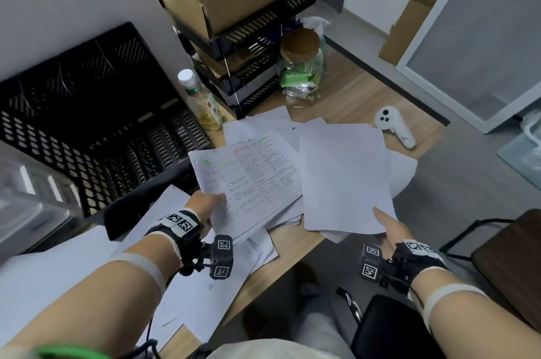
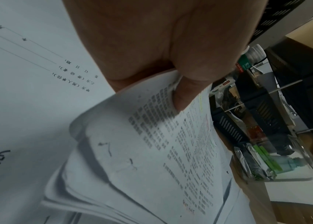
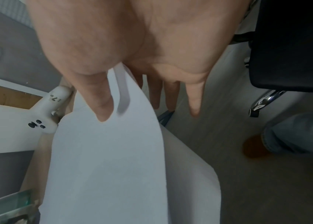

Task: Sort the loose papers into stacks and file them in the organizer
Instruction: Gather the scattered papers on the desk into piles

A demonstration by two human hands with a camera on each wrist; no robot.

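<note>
Pinching the printed stack (image 1: 248, 183) by its near corner, the left hand (image 1: 205, 206) should stay firm while the right hand (image 1: 389, 226), thumb over and fingers under a blank sheet (image 1: 342, 177), squares it before the organizer (image 1: 96, 112) beyond the left hand.

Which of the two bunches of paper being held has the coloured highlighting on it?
The printed stack gripped by the left hand: dense text with green and pink highlights. The sheets pinched by the right hand show blank white.
</note>
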